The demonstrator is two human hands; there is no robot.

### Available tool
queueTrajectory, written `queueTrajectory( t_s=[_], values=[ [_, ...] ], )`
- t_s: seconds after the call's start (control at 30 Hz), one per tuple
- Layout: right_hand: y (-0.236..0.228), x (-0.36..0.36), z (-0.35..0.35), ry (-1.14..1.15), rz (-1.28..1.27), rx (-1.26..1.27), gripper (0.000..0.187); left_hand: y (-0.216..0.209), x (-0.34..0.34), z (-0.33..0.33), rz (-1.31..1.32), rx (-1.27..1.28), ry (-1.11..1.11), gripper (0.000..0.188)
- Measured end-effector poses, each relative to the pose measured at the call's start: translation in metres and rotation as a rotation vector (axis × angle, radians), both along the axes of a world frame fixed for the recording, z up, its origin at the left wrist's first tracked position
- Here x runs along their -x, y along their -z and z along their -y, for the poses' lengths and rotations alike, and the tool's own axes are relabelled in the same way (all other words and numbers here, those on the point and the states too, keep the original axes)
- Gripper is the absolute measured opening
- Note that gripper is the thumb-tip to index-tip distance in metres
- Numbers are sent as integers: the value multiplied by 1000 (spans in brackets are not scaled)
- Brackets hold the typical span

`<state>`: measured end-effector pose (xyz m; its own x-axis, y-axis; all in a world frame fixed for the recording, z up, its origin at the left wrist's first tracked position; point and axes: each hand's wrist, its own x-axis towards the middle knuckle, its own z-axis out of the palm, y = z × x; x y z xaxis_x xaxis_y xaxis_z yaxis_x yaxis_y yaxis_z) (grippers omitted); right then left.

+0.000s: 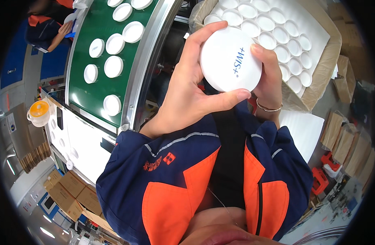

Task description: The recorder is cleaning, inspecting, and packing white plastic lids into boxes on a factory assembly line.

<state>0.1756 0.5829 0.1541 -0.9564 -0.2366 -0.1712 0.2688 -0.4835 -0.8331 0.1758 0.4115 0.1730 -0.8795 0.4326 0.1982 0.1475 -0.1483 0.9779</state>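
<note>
Fingers (204, 34) of the left hand (189, 87) and right hand (270, 77), parted to its width, grip a round white lid (230, 59) by its edge; to the left, a green conveyor belt (82, 93); beyond, a lined carton (333, 47) of white discs (282, 53).

A smooth white plastic disc (224, 75) had a soft sheen as I looked on, near a glossy green conveyor belt (79, 94) edged by a shiny metal rail (139, 67). Crinkled plastic film (323, 77) framed a smooth, paper-like sheet (315, 30); the jacket (122, 183) was matt cloth, the stacked boxes (89, 199) dull cardboard.
</note>
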Motion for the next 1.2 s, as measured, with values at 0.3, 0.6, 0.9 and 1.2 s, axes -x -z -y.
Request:
queueTrajectory(
  t_s=[0.3,0.6,0.9,1.2],
  values=[
    [-11,-7,-14,-309,-163,176,66,-15,-4,-1,240,-168,5,100],
    [-13,-8,-11,-297,-157,227,65,-25,-3,2,310,-79,-3,110],
    [-16,-9,-10,-274,-145,186,65,-18,-3,0,306,-133,3,108],
    [5,1,10,143,93,14,46,4,1,2,-27,5,49,94]
  ],
)
